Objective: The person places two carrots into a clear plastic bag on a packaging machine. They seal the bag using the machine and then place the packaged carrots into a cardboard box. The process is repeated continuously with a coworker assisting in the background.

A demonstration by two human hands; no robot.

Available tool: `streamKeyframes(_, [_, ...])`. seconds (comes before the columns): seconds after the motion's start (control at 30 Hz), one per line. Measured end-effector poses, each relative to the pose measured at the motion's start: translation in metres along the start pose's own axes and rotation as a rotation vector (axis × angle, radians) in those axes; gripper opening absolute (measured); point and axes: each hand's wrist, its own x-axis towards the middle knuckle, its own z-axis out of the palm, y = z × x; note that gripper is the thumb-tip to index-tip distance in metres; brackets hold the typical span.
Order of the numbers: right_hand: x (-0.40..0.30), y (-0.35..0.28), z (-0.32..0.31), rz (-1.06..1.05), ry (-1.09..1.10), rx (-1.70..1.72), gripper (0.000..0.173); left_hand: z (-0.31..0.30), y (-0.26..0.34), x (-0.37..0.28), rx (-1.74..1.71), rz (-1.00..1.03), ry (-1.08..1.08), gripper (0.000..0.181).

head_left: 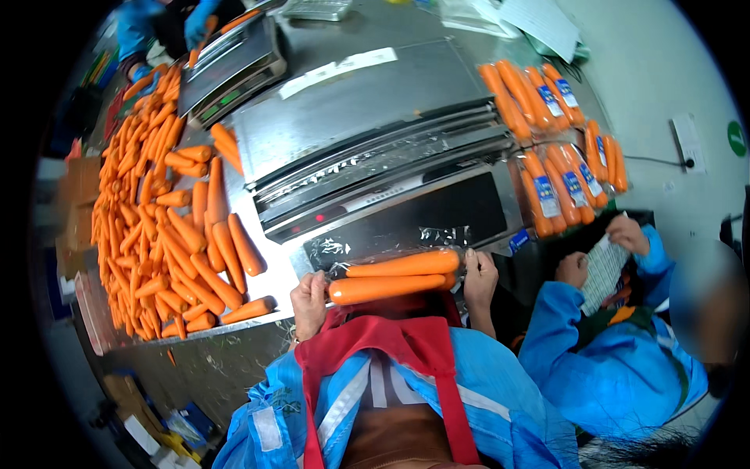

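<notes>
My left hand [310,302] and my right hand [480,280] pinch opposite ends of a clear plastic bag of carrots [389,287]. Two large carrots show plainly in it, and part of another peeks out at the right end. The bag is held level in front of my red apron [378,337]. Just beyond it lies a film-wrapping machine [375,193] with a dark plate [433,217] and two small red lights. Loose clear film [443,235] lies along the near edge of that plate.
Loose carrots [146,234] are heaped to the left on the metal table. Labelled bags of carrots [562,182] lie at the right. A scale [234,76] stands at the far left, near a gloved co-worker's hand [198,26]. Close on my right, another person [603,352] holds a sheet [606,272].
</notes>
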Motion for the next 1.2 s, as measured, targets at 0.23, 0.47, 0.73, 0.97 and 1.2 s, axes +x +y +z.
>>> streamKeyframes(0.23, [-0.006, 0.010, 0.010, 0.696, 0.095, 0.938, 0.029, -0.009, -0.006, 0.024, 0.129, 0.118, -0.094, 0.034])
streamKeyframes(0.47, [0.000, 0.059, 0.054, 0.847, 0.236, 0.899, 0.025, 0.003, 0.007, 0.069, 0.724, 0.531, -0.100, 0.025])
streamKeyframes(0.73, [0.074, 0.121, -0.163, 0.805, -0.200, 2.546, 0.016, -0.008, -0.013, 0.073, 0.558, 0.402, -0.253, 0.014])
streamKeyframes(0.97, [0.011, -0.115, 0.033, 0.956, -1.653, 0.804, 0.053, -0.031, 0.082, 0.039, 0.224, 0.460, -0.659, 0.015])
streamKeyframes(1.2, [0.006, -0.121, 0.059, 0.598, -2.112, 0.593, 0.064, -0.048, 0.057, 0.000, -0.297, -0.023, -0.513, 0.026])
